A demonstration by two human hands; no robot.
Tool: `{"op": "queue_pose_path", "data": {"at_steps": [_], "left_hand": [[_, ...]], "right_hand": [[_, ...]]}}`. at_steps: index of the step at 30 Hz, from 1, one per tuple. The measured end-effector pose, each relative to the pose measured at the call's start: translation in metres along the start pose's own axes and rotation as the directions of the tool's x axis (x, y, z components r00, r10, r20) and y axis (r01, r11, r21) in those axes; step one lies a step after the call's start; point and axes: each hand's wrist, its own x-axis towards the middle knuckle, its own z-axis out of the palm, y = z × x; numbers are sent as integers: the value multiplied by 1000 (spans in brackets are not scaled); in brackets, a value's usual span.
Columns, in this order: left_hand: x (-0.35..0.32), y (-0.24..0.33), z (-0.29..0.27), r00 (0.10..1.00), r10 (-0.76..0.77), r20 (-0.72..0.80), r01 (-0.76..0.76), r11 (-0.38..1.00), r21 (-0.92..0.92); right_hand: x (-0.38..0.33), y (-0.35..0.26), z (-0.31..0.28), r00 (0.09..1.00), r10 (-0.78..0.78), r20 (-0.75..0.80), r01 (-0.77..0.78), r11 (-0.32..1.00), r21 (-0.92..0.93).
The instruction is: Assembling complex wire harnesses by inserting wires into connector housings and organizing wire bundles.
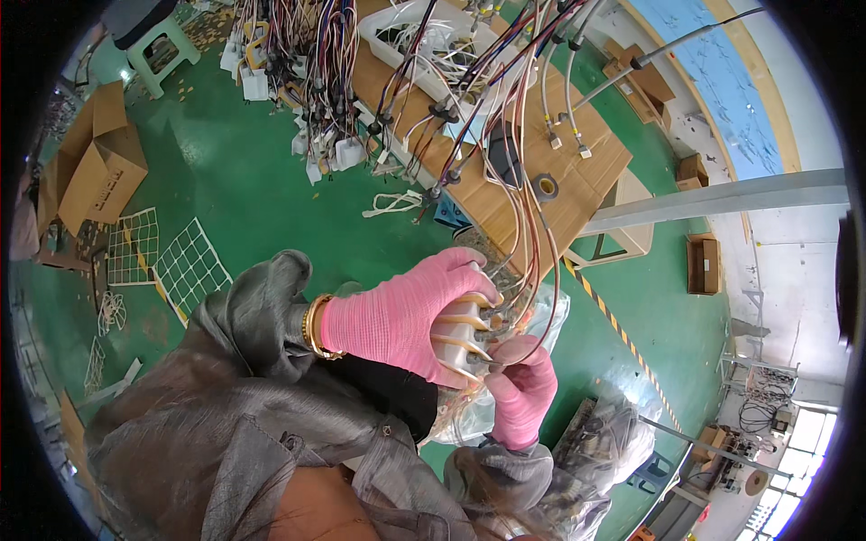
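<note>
My left hand (388, 325), in a pink glove, wraps around a bundle of white plastic parts (454, 341) with tan strips across it. Cables with grey ends meet the bundle on its right side. My right hand (523, 401), also gloved in pink, is closed at the bundle's lower right, its fingertips pinching a thin brown cable (552, 307) that curves down from above. The pinched end is partly hidden by the fingers. More cables (519, 171) hang over the table toward the bundle. Clear plastic bagging (474, 419) shows beneath both hands.
Ahead stands a brown table (586, 171) with a white bin (374, 27) of cables, a tape roll (545, 187) and a dark flat device (505, 153). Wire harnesses (325, 90) hang at its left. Bagged goods (604, 446) lie at lower right; a cardboard box (106, 171) stands far left.
</note>
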Motion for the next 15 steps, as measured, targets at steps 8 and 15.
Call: {"op": "queue_pose_path", "data": {"at_steps": [8, 15], "left_hand": [[3, 7, 1, 993, 88, -73, -77, 986, 148], [5, 9, 9, 952, 242, -187, -177, 935, 308]], "right_hand": [[-8, 0, 1, 997, -22, -76, 12, 992, -129], [-9, -3, 21, 952, -256, -167, 83, 741, -666]]}}
